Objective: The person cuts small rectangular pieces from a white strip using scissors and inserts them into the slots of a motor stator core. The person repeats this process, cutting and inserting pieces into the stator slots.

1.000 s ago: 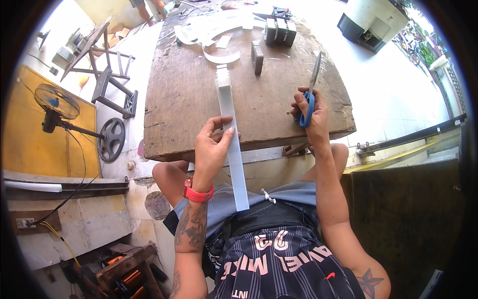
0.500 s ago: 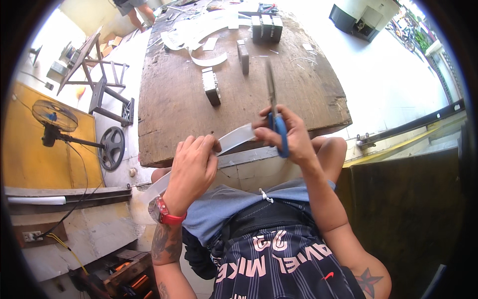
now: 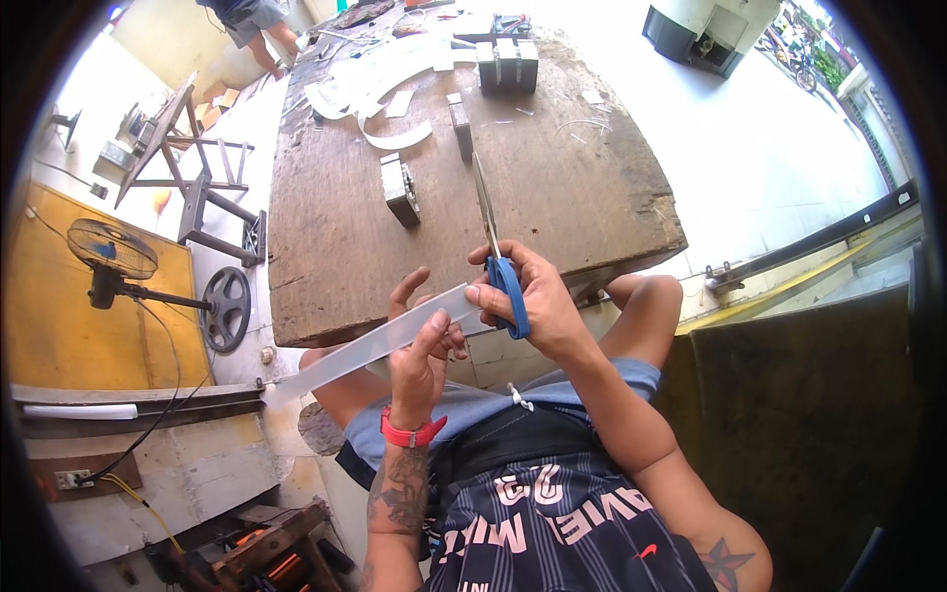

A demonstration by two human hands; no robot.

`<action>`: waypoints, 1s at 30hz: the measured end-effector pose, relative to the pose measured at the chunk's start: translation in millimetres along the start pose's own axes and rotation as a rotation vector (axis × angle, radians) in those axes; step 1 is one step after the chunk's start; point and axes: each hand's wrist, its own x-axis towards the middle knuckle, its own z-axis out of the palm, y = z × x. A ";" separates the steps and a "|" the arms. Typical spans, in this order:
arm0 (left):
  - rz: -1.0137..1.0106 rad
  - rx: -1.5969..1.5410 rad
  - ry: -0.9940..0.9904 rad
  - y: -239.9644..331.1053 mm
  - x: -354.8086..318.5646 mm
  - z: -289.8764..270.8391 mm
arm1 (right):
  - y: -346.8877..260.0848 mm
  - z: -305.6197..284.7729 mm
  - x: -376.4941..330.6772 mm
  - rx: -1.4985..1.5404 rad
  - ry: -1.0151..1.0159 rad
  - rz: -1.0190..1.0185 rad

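A whitish, translucent flat strip (image 3: 345, 357) slants across my lap, in front of the table edge. My left hand (image 3: 420, 365) grips it, thumb on top and some fingers beneath. Blue-handled scissors (image 3: 507, 298) sit in my right hand (image 3: 545, 311), blades pointing away over the tabletop and looking nearly together. The thumb of that same hand touches the strip's right end. Beyond the hands, a dark block with a pale top (image 3: 400, 192) and a slimmer dark block (image 3: 460, 126) rest on the wooden table (image 3: 552, 187).
Farther back stand several dark blocks in a row (image 3: 507, 71), beside a heap of white strips (image 3: 370, 77) and a curled strip (image 3: 400, 136). Thin offcuts (image 3: 584, 125) lie at the right. A fan (image 3: 110, 255) stands on the left; another person's legs (image 3: 264, 44) show far left.
My left hand has turned over, so its thumb now lies on top of the strip. My right hand and the scissors have come left and nearer, and the strip's end is at my right thumb.
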 end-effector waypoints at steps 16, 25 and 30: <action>0.093 0.117 0.136 32.9 43.5 -5.4 | 51.4 -14.0 -36.1 -0.535 -0.045 0.010; 0.071 0.116 0.131 28.8 43.5 -4.8 | 55.6 -5.5 -27.4 -0.510 -0.073 0.081; 0.063 0.133 0.131 29.4 44.3 -4.6 | 57.0 -5.6 -27.8 -0.499 -0.070 0.067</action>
